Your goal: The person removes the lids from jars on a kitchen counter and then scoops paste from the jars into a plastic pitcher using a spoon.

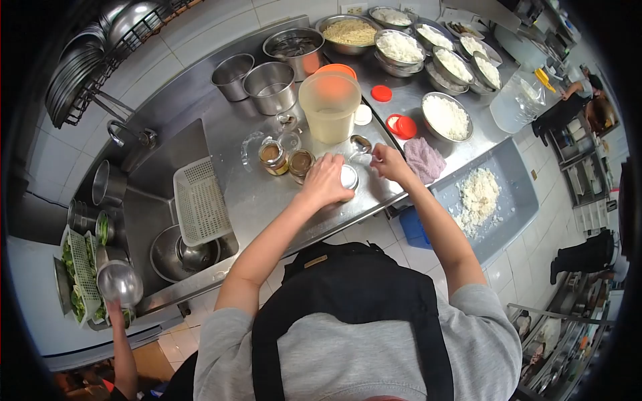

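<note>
My left hand [326, 179] is wrapped round a small jar with a white top [348, 176] on the steel counter. Just right of it, my right hand [390, 164] has its fingers pinched together; what they hold, if anything, is too small to tell. A metal spoon [361, 143] lies near those fingers. Left of my left hand are two open glass jars of brown powder, one [301, 160] close to my fingers and the other [273, 155] farther left. Behind my hands stands a tall translucent container [329, 110] with pale contents.
Metal bowls of white rice [447, 117] fill the back right. A pink cloth [424, 160] lies right of my right hand, above a grey bin [518, 200] holding rice. The sink with a white basket [200, 200] is left. A co-worker's hand [115, 311] holds a metal bowl.
</note>
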Action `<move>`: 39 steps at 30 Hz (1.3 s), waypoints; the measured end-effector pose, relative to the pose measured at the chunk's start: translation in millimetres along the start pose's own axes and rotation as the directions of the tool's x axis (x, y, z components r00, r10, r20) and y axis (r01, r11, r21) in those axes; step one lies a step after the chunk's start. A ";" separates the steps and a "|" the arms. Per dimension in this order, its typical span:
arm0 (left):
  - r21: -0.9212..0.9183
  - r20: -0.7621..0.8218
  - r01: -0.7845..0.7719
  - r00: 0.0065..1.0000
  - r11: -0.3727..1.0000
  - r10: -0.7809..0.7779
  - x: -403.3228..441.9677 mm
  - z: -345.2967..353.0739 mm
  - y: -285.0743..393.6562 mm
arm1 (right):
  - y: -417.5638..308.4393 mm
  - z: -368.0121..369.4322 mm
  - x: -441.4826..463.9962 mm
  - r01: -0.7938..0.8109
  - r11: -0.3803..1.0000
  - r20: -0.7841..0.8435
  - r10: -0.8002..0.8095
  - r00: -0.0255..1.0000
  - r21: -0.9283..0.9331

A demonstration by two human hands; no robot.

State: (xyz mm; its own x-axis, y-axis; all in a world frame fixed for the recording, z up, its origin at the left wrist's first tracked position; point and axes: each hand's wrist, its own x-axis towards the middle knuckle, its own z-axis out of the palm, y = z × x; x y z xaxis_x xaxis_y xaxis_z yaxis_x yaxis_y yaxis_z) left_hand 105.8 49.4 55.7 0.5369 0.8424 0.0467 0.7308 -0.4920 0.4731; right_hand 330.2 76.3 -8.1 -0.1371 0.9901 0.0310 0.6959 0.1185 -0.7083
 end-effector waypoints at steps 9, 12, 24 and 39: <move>-0.463 -0.484 -0.047 0.850 0.885 -0.208 0.0 81.3 -8.3 | -59.4 -31.9 -37.3 -0.089 0.975 -0.115 0.113 0.987 0.203; -0.464 -0.461 0.020 0.849 0.886 -0.260 12.4 76.9 -6.7 | -65.4 -23.2 -34.7 0.130 0.973 -0.184 -0.165 0.969 -0.189; -0.666 -0.363 -0.038 0.889 0.745 -0.279 23.7 80.9 -14.0 | -83.1 0.1 -21.4 0.319 0.614 0.120 -0.343 0.932 -0.722; -0.656 -0.324 -0.048 0.919 0.753 -0.224 32.0 78.8 -32.6 | -100.5 -7.3 20.1 0.577 0.435 0.443 -0.376 0.814 -0.691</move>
State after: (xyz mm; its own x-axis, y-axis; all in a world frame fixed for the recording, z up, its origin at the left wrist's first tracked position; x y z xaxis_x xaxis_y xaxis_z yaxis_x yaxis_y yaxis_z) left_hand 132.3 75.0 -27.5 0.1935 0.9556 0.2221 0.2482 -0.2667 0.9313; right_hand 262.6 84.8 68.9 -0.6855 0.7278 -0.0211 0.7109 0.6752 0.1968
